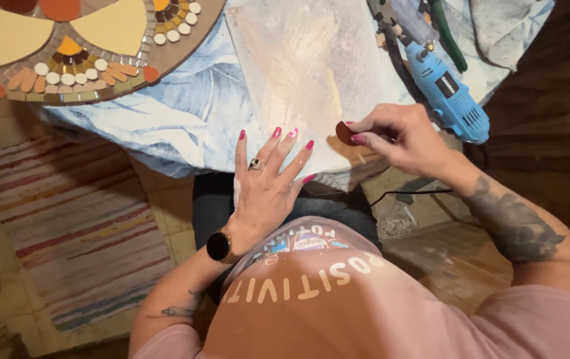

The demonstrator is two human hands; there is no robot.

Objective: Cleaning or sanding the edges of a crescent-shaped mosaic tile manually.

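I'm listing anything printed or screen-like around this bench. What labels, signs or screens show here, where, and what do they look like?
Tool label: small black rectangle with pale print, on the blue rotary tool right of the board.
Watch: round dark blank screen, gold rim, on the left wrist.
Shirt print: cream letters arched under a small blue-and-white graphic, on the pink shirt at bottom.
No packages or signs.
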